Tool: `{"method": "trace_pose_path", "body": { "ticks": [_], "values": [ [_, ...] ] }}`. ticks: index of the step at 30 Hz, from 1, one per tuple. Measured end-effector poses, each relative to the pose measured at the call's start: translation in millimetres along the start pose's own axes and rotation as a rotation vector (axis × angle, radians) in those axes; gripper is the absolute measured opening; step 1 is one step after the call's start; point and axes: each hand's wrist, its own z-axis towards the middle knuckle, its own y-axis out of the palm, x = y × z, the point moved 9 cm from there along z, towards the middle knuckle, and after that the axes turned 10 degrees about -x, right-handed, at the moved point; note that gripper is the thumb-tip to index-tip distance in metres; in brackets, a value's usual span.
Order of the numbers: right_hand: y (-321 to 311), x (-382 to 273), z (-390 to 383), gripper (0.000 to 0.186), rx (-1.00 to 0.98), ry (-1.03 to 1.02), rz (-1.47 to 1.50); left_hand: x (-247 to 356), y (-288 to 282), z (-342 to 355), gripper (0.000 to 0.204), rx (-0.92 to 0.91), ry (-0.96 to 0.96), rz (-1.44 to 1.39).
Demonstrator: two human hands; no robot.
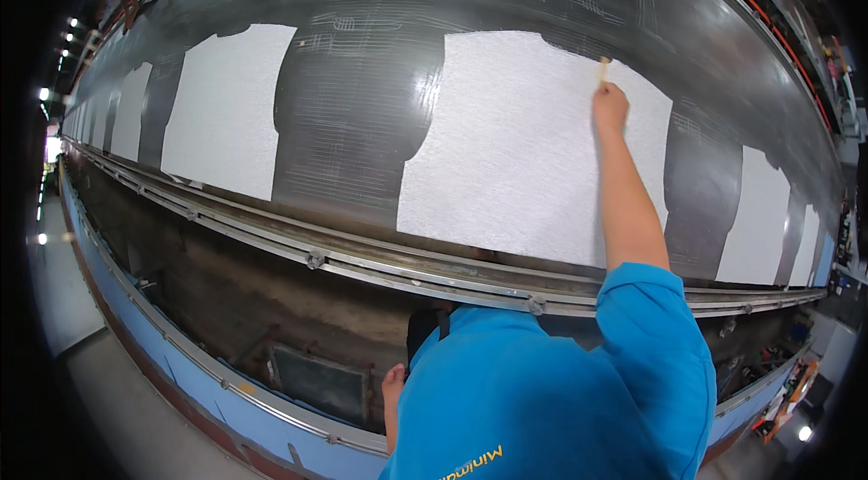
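Note:
A light grey fabric piece [515,145], cut like a shirt panel, lies flat on the dark table. My right hand [611,108] is over its upper right part, closed around a thin yellowish stick [604,70]. The stick's far end is at the piece's curved neckline edge; blur hides its exact kind. My right forearm crosses the fabric. My left hand [394,382] hangs low beside my blue shirt, away from the table; its fingers are too small and partly hidden to read.
The long dark table [353,118] has pale scratch-like lines on its surface. Another grey fabric panel [231,109] lies to the left, and one [758,218] to the right, with several more beyond. A metal rail [425,286] runs along the near edge.

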Motion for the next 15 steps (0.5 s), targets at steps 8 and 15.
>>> {"method": "trace_pose_path", "body": {
  "ticks": [8, 15],
  "values": [
    [106.8, -153.8, -115.3, 0.022, -0.361, -0.293, -0.035, 55.0, -26.7, -7.7, 0.025, 0.157, -0.029, -0.306],
    [155.2, -253.0, -320.1, 0.020, -0.961, -0.171, 0.499, -3.0, -84.1, 40.7, 0.036, 0.094, 0.044, -0.341]
  ]
}}
